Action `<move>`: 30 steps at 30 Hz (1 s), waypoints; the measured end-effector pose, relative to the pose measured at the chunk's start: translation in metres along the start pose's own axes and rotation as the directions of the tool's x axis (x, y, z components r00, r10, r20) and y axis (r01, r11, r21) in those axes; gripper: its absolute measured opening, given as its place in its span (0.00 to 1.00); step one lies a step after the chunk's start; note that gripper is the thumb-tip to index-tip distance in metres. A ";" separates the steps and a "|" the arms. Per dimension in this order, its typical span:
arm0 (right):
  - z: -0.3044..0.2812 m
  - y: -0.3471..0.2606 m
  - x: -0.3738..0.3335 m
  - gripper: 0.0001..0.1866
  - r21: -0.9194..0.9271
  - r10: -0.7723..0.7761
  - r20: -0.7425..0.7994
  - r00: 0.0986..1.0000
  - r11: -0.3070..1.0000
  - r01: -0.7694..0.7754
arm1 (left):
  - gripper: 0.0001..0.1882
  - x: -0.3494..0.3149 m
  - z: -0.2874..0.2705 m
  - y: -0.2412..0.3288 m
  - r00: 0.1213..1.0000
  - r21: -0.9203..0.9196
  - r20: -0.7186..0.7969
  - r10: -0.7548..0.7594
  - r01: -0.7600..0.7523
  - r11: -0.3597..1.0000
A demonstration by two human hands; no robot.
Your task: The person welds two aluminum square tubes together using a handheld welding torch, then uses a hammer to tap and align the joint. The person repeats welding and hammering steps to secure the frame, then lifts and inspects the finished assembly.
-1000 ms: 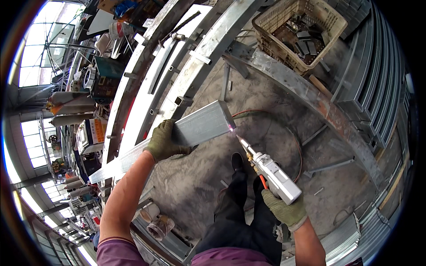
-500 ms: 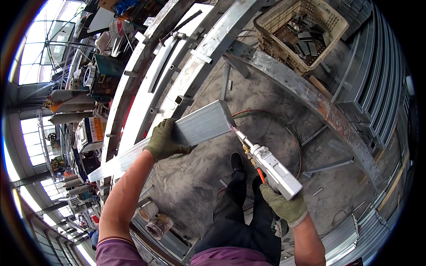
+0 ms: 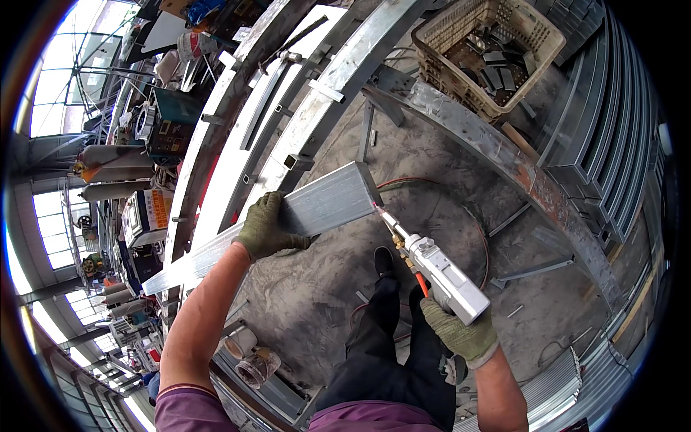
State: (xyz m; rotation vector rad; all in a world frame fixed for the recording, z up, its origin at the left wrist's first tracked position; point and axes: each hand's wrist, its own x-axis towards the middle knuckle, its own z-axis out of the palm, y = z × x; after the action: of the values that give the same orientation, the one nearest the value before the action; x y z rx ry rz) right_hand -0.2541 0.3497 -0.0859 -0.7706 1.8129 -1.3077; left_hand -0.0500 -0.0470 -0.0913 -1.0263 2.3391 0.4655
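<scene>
My left hand [image 3: 268,229], in a green work glove, is closed over a long rectangular metal tube [image 3: 330,199]. The tube slants from the lower left up to its cut end near the middle. My right hand [image 3: 464,333], gloved alike, grips a silver handheld welding gun [image 3: 448,279] from below. Its nozzle [image 3: 389,217] points up and left, with the tip at the lower corner of the tube's end; a small pinkish spot shows there. Brass fittings and an orange hose [image 3: 422,284] run along the gun's left side. The right fingers are partly hidden behind the gun.
Steel beams [image 3: 338,75] lie to the left and ahead. A rusty curved beam [image 3: 518,169] crosses on the right, with a beige plastic crate [image 3: 425,65] of metal offcuts beyond it. Stacked metal profiles [image 3: 612,122] stand far right. A reddish hose [image 3: 484,237] loops over the floor.
The gun's tip has shifted very slightly left along the tube's end. Both hands and the tube look otherwise still.
</scene>
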 end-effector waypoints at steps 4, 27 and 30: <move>0.001 -0.003 0.002 0.18 0.033 0.052 0.012 0.999 0.998 -0.052 | 0.69 -0.001 -0.001 0.001 1.000 0.004 -0.002 -0.010 0.010 1.000; 0.007 -0.006 0.004 0.14 -0.030 0.011 -0.059 0.998 0.999 -0.012 | 0.66 0.000 0.001 -0.002 0.996 -0.016 -0.072 0.057 -0.059 0.998; 0.007 -0.001 0.002 0.14 -0.058 -0.044 -0.062 0.997 0.998 0.040 | 0.68 0.000 0.001 0.000 0.997 0.007 -0.061 0.053 -0.053 0.999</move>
State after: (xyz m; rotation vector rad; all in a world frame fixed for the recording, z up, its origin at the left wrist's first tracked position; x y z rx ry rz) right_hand -0.2496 0.3441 -0.0865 -0.8102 1.8997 -1.3262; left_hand -0.0500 -0.0464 -0.0916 -0.9915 2.4257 0.4531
